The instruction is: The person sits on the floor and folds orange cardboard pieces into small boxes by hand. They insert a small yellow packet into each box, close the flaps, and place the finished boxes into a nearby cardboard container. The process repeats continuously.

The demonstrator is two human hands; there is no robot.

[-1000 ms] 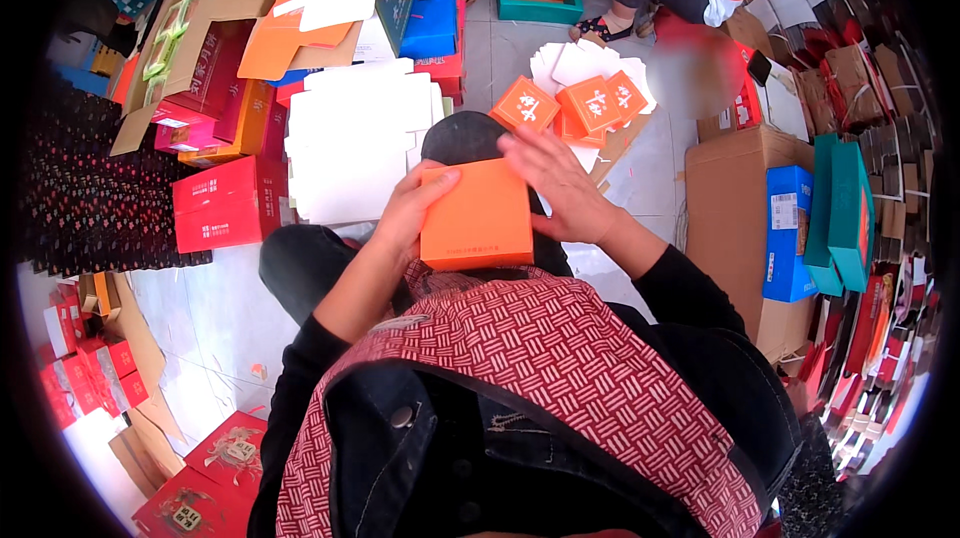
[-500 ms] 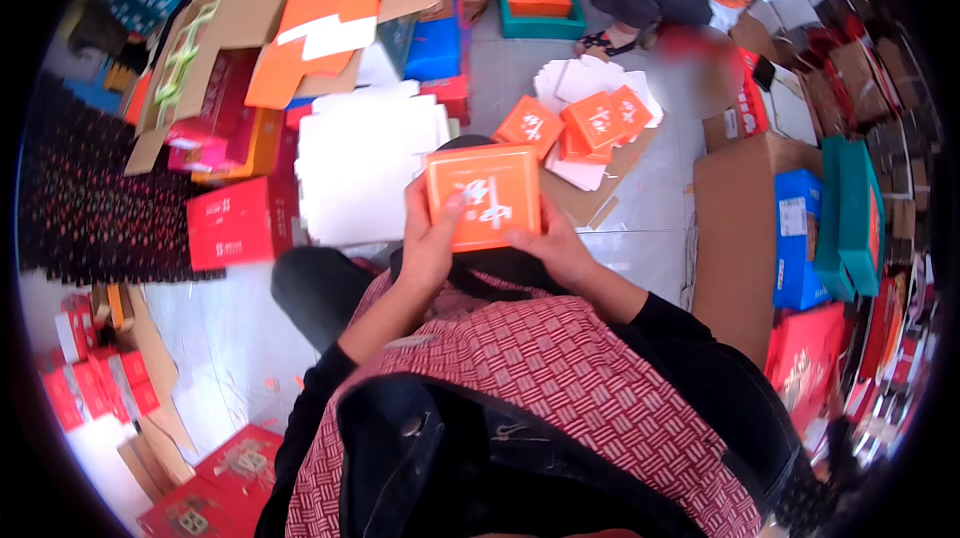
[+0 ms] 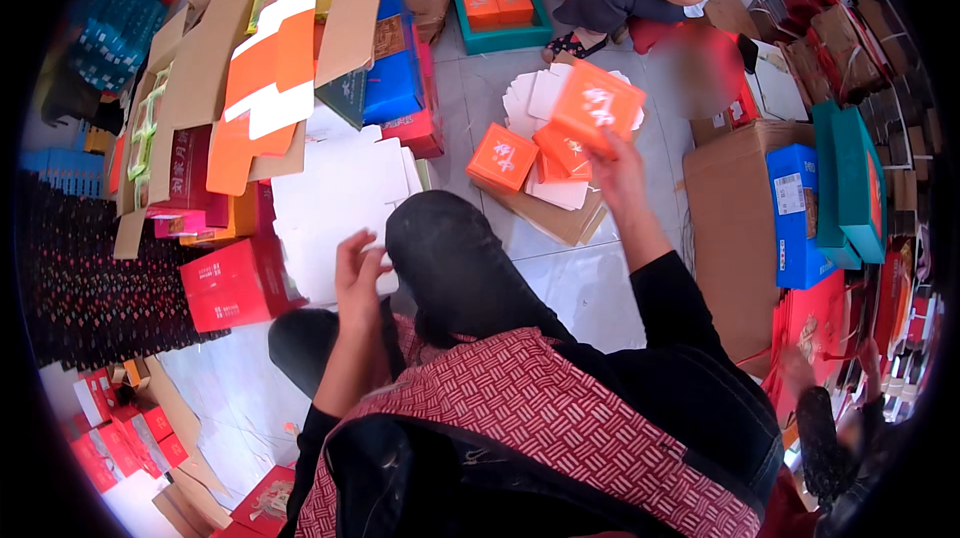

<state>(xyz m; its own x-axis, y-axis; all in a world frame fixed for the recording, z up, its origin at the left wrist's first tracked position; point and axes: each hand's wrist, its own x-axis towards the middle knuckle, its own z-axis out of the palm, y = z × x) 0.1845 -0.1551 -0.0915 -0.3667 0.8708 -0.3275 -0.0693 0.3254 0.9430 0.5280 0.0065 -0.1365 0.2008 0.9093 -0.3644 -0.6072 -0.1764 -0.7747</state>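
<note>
Orange box (image 3: 598, 106) moved forward, right hand (image 3: 620, 174) alone gripping it.

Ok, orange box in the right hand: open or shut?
Shut, on the sides that show: the orange box in the right hand has no flap raised; its underside is hidden.

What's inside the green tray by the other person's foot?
Two small orange boxes sit side by side in the green tray, with brown showing behind them. Whatever lies beneath or inside them is covered.
</note>
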